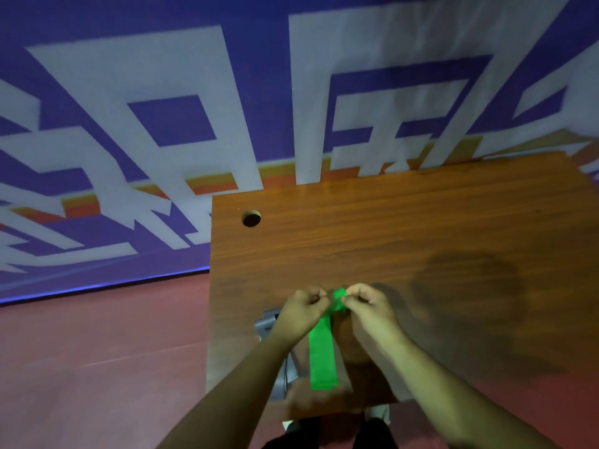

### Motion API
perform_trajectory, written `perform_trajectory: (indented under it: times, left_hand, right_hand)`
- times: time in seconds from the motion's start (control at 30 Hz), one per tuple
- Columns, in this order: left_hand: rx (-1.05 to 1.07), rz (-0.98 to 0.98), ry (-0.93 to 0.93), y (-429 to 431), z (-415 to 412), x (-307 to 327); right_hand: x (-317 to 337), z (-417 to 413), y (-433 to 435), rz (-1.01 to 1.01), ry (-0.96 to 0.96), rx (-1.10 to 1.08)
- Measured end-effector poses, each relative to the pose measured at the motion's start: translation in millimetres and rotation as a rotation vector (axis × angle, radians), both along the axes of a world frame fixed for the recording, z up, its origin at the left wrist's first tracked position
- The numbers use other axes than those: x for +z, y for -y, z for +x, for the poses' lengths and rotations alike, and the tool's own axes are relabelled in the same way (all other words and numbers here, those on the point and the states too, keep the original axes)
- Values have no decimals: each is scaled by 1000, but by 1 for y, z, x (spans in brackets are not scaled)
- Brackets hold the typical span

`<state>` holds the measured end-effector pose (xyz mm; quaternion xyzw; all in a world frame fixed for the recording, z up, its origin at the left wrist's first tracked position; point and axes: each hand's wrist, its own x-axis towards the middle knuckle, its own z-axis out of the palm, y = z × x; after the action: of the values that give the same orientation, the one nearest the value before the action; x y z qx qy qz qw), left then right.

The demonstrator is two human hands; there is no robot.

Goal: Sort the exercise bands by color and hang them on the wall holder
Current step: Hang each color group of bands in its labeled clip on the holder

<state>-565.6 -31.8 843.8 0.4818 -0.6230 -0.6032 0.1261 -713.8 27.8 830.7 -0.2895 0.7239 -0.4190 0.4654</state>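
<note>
Green band (322, 351) held by both grips over the surface (421, 222).
The left grip (304, 314) and right grip (369, 311), fingers curled, each pinch the band's bunched top end; the flat remainder trails below them, toward the person.

Wood desk (421, 228) w/ cable hole (251, 219); red floor (97, 367); purple-white banner wall (162, 92).

Bare forearms (246, 377), dark clothing (372, 435).
</note>
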Motion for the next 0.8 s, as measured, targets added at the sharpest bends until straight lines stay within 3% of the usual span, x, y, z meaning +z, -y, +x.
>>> perform_trajectory:
  times: [0.33,0.53,0.63,0.8]
  left_hand:
    - [-159,-128,-345,55,-35,128]
    - [-146,-272,-383,76,-49,211]
    - [-179,-275,-437,86,-57,246]
    - [-306,-410,-331,97,-61,307]
  right_hand:
    - [165,-63,54,-247,-49,361]
    - [252,-91,79,-312,-188,492]
    - [289,-97,87,-386,-114,528]
    - [343,-105,100,-456,-108,562]
